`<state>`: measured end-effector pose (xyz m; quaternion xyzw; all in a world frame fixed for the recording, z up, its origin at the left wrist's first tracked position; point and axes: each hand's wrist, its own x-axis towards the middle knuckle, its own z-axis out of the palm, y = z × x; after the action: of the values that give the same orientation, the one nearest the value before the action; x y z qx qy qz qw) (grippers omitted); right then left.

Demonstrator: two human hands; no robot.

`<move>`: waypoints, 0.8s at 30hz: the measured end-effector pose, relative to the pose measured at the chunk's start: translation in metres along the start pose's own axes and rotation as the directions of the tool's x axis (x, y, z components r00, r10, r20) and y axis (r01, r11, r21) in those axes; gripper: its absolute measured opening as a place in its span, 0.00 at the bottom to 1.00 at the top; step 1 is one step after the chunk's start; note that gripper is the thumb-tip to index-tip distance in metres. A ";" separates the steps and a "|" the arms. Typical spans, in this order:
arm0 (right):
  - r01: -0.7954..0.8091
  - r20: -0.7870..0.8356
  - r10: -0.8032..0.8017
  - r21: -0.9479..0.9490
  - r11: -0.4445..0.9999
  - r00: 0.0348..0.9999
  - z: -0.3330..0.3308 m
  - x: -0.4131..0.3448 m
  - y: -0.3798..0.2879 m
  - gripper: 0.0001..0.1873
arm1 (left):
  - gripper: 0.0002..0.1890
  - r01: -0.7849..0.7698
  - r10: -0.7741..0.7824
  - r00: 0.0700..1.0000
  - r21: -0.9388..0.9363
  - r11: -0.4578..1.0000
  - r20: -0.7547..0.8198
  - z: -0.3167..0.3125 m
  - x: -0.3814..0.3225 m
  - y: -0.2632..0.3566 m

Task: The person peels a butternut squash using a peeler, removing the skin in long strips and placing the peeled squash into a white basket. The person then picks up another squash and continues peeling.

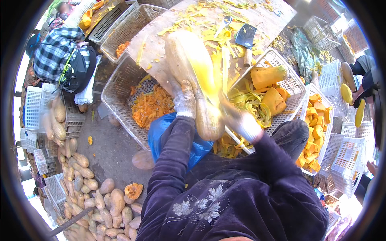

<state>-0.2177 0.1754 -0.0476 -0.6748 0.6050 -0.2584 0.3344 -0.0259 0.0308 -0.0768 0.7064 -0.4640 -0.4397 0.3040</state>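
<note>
A long tan butternut-type squash (pixel 184 60) lies slanted in front of me, its far end over the wooden board (pixel 156 39). Down its right side runs a bright yellow peeled strip. My left hand (pixel 186 102), in a worn glove, grips it from the left near its narrow end. On the other side, my gloved right hand (pixel 241 122) is close to the peeled strip and blurred by motion. Whatever its fingers hold cannot be made out. Yellow peelings (pixel 221 33) litter the board, where a cleaver (pixel 245 36) with a wooden handle and a white-handled tool (pixel 223 25) lie.
Left of my knees, a crate (pixel 113 90) holds orange pulp (pixel 150 105). Right, another crate (pixel 294 87) has peelings and peeled squash (pixel 268 76); beyond it, orange chunks (pixel 316 129) fill a third. Whole squashes (pixel 102 205) cover the lower-left floor. Other people work at both sides.
</note>
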 end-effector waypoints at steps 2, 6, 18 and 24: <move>-0.163 0.054 0.154 0.401 0.902 0.987 -0.002 -0.050 0.001 0.31 | 0.41 0.074 -0.075 0.996 0.037 0.997 0.044 -0.006 -0.003 0.004; 0.194 -0.108 -0.198 -0.048 0.980 0.974 -0.032 0.002 0.024 0.31 | 0.39 -0.052 0.041 0.998 0.216 0.975 0.053 -0.001 0.010 -0.008; -0.276 0.131 0.246 0.327 0.904 0.960 -0.024 0.050 -0.027 0.38 | 0.37 -0.163 0.169 0.984 0.094 0.982 -0.053 -0.001 0.005 -0.001; -0.082 -0.001 0.093 0.451 0.889 0.996 -0.019 -0.011 -0.003 0.37 | 0.37 -0.163 0.166 0.986 0.107 0.981 -0.025 -0.005 0.008 -0.006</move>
<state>-0.2316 0.1837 -0.0329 -0.5481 0.5622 -0.3837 0.4861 -0.0180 0.0256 -0.0826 0.6879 -0.5379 -0.3762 0.3096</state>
